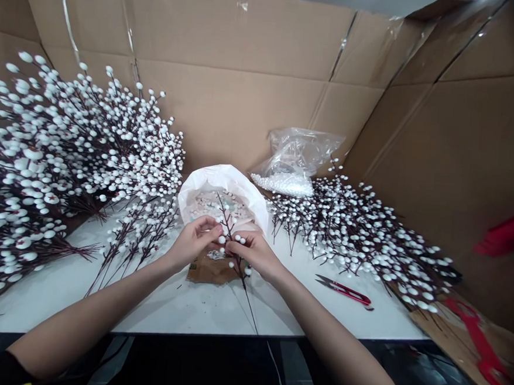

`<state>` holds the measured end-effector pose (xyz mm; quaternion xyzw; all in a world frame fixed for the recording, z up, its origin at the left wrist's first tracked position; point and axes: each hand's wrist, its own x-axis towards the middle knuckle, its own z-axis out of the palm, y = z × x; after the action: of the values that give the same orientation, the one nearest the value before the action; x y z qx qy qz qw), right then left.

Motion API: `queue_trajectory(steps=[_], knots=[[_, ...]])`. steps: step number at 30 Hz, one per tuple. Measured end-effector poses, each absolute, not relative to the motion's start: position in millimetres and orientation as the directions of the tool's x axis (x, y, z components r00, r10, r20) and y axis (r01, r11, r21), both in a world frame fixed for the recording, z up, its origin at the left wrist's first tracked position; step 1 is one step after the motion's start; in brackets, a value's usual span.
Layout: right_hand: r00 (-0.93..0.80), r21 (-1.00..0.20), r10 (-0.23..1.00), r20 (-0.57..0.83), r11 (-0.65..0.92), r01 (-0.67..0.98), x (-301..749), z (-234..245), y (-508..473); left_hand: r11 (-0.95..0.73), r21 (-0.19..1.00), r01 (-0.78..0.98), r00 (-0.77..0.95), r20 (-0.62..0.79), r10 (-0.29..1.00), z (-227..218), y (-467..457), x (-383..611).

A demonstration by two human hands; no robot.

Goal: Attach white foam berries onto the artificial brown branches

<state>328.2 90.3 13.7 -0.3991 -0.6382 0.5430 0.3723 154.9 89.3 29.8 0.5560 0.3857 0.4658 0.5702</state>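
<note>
Over the middle of the white table (152,311), my two hands meet at an artificial berry branch (239,267) with a dark stem and white berries. My right hand (255,252) is closed round the stem, whose bare lower end points down toward the table's front edge. The fingers of my left hand (197,241) are pinched at a white berry (222,239) beside the stem. Just behind the hands stands a container lined with a white plastic bag (223,174), with loose white berries inside. A piece of brown cardboard (209,273) lies below the hands.
Finished-looking berry branches (80,133) are heaped at left, with a smaller bunch (142,231) beside them. More branches (347,222) lie at right, near a clear bag of white beads (290,180). Red thread snips (347,290) lie front right. Cardboard walls (228,96) surround the table.
</note>
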Motion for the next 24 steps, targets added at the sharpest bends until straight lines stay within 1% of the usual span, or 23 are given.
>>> queue_trajectory(steps=[1, 3, 6, 8, 10, 13, 16, 17, 19, 24], knots=[[-0.403, -0.980, 0.912, 0.071, 0.140, 0.143, 326.1, 13.6, 89.9, -0.041, 0.993, -0.110, 0.245, 0.067, 0.967, 28.4, 89.6, 155.6], [-0.395, -0.929, 0.901, 0.182, 0.289, 0.231, 321.9, 13.7, 88.7, -0.018, 0.994, -0.112, 0.221, 0.042, 0.974, 24.8, 90.6, 156.3], [-0.413, -0.789, 0.842, 0.347, 0.500, 0.356, 319.5, 15.8, 85.9, 0.013, 0.992, -0.122, 0.226, 0.015, 0.974, 19.7, 92.5, 155.6], [-0.440, -0.739, 0.806, 0.395, 0.563, 0.369, 321.5, 17.9, 84.5, 0.029, 0.989, -0.142, 0.242, 0.006, 0.970, 18.1, 93.2, 154.7], [-0.443, -0.748, 0.783, 0.438, 0.590, 0.304, 325.5, 19.8, 84.2, 0.046, 0.983, -0.175, 0.268, 0.003, 0.963, 18.6, 92.7, 154.1], [-0.347, -0.827, 0.809, 0.474, 0.545, 0.142, 331.1, 20.7, 86.4, 0.091, 0.960, -0.265, 0.317, -0.002, 0.948, 22.2, 89.8, 153.8], [-0.248, -0.909, 0.884, 0.397, 0.416, 0.031, 331.7, 19.2, 89.6, 0.156, 0.932, -0.327, 0.369, -0.026, 0.929, 26.1, 86.2, 154.0], [-0.253, -0.925, 0.896, 0.366, 0.379, 0.004, 330.7, 18.5, 90.2, 0.181, 0.927, -0.329, 0.390, -0.042, 0.920, 27.0, 85.3, 154.3], [-0.317, -0.946, 0.893, 0.320, 0.317, -0.061, 328.2, 17.1, 90.4, 0.231, 0.919, -0.320, 0.435, -0.074, 0.897, 28.0, 83.7, 155.0], [-0.510, -0.968, 0.825, 0.244, 0.173, -0.184, 325.9, 16.1, 87.0, 0.344, 0.883, -0.319, 0.536, -0.131, 0.834, 27.5, 79.4, 159.3]])
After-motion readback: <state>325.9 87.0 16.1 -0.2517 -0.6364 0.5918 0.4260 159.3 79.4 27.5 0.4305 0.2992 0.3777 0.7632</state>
